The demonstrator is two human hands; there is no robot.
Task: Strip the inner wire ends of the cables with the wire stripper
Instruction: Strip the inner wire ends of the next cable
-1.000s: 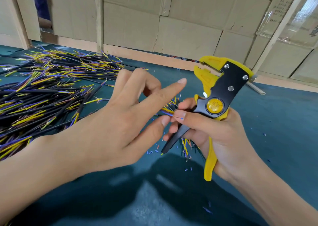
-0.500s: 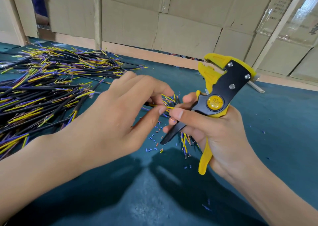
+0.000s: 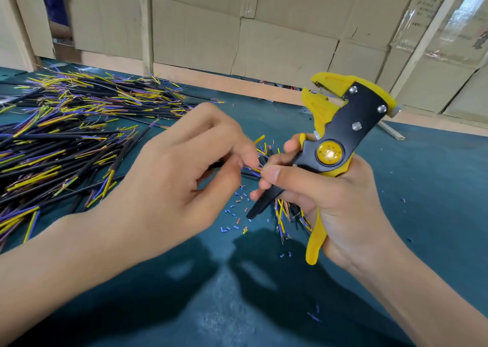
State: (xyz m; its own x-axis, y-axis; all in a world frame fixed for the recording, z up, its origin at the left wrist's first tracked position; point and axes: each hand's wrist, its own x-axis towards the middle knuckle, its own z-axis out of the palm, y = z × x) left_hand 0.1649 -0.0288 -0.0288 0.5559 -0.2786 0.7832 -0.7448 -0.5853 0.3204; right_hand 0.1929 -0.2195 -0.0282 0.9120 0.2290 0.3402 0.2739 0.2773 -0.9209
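Way out past my left wrist there's the big pile of cables, black jackets with yellow and purple inner wires sticking out everywhere on the green table. My left hand is curled in, thumb and fingertips pinching the thin wire ends of one cable right where both hands meet. Honestly it's a bit blurry there, so I can't say exactly which wire I've got hold of. Just below my fingertips is a scatter of little insulation bits, blue and orange mostly. My right hand is wrapped around the wire stripper, yellow and black, head pointing up and away from me with the jaws standing apart and nothing in them, and its thumb is helping steady those same wire ends. There's another bunch of cables under that hand, behind the handles. So I reckon I'm at the sorting-out bit, separating a single wire. Next I need to feed that end up into the jaws, then squeeze the handles.
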